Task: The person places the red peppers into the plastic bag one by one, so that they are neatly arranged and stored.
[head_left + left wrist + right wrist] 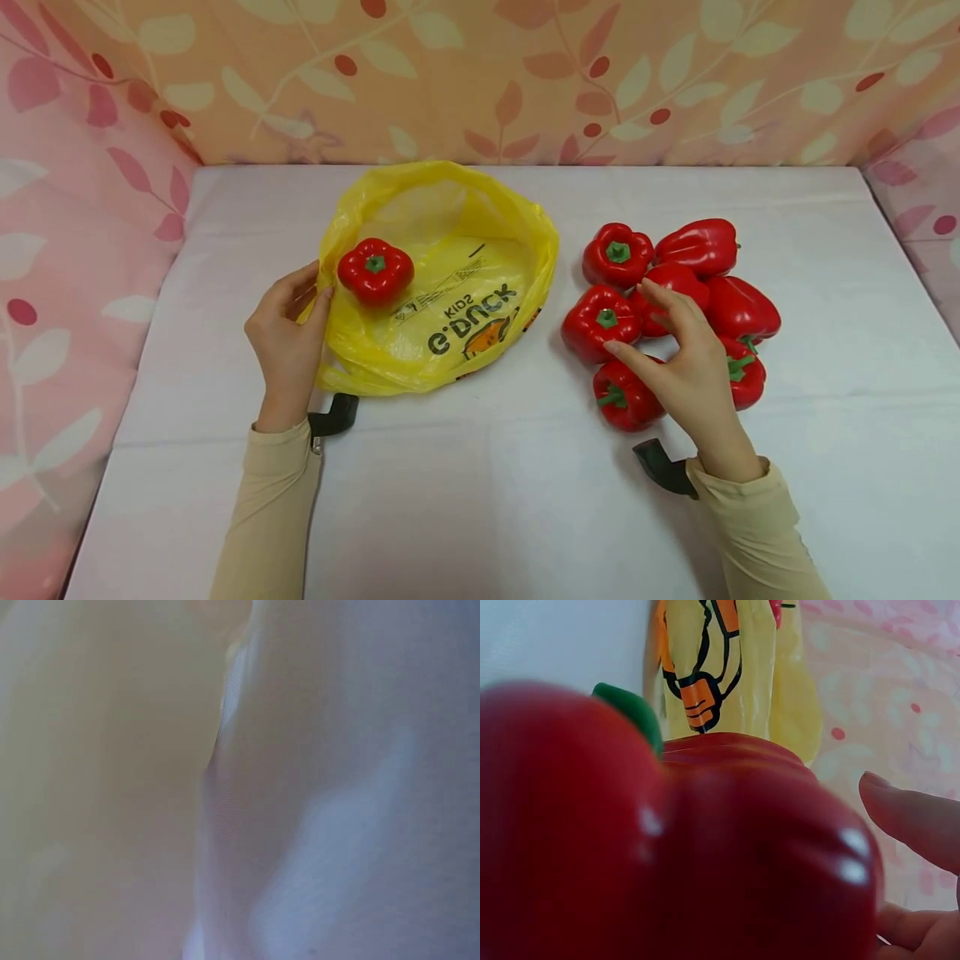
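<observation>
A yellow plastic bag (480,250) with dark lettering lies with its mouth spread wide. My left hand (288,325) pinches its left rim between thumb and fingers. Inside, near that hand, a red bell pepper (375,283) sits stem up. My right hand (686,367) hovers over a cluster of red bell peppers, thumb and fingers spread apart. Its thumb is nearest a stem-up bell pepper (588,325) at the cluster's left. In the right wrist view, a large blurred bell pepper (765,855) fills the foreground, with the thumb (922,817) apart from it. The left wrist view is too blurred to read.
Other bell peppers stand or lie around my right hand, including one at the back (697,247) and one in front (628,398). Dark wrist mounts (663,468) jut from both sleeves. Patterned cloth walls (525,83) border the white table (480,483).
</observation>
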Motion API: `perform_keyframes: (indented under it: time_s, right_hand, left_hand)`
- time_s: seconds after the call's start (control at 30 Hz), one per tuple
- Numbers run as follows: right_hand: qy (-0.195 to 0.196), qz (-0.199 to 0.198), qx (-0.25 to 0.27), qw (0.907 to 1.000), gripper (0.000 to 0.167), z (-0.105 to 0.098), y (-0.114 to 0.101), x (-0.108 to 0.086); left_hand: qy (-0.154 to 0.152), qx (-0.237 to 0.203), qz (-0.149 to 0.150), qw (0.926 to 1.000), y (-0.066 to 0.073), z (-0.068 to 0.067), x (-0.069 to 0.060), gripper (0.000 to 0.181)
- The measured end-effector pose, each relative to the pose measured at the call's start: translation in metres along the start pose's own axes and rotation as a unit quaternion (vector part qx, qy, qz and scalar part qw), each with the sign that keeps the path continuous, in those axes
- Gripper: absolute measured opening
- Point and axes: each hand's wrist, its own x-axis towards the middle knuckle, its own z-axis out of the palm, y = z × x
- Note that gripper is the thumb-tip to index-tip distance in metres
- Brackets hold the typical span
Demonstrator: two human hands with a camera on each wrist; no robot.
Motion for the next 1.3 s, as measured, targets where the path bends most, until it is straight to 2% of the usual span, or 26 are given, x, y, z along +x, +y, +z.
perform_keyframes:
  time_s: [0.33,0.67,0.93,1.07,1.3]
  right_hand:
    - [-0.035,0.027,-0.039,0.9983,0.069,0.003,0.0036,0.0015]
    - [-0.051,0.036,-0.044,0.9971,0.069,0.0038,0.0053,0.0022]
    - [-0.054,0.029,-0.049,0.9969,0.067,0.0039,0.0063,0.0024]
    - [-0.055,0.012,-0.061,0.9966,0.066,0.0051,0.0076,0.0023]
    - [-0.061,-0.003,-0.084,0.9946,0.072,0.0065,0.0076,0.0007]
  left_hand:
    - [0.001,-0.005,-0.004,1.0,-0.0009,-0.0001,-0.0002,0.029]
    - [-0.003,-0.005,-0.009,0.9999,-0.0022,-0.0013,-0.0011,0.029]
    - [-0.002,-0.003,-0.005,1.0,-0.0017,-0.0001,-0.0003,0.029]
    - [-0.005,0.002,-0.006,1.0,-0.0024,-0.0004,-0.0009,0.029]
    - [-0.006,0.012,-0.004,0.9999,-0.002,-0.0005,-0.0014,0.029]
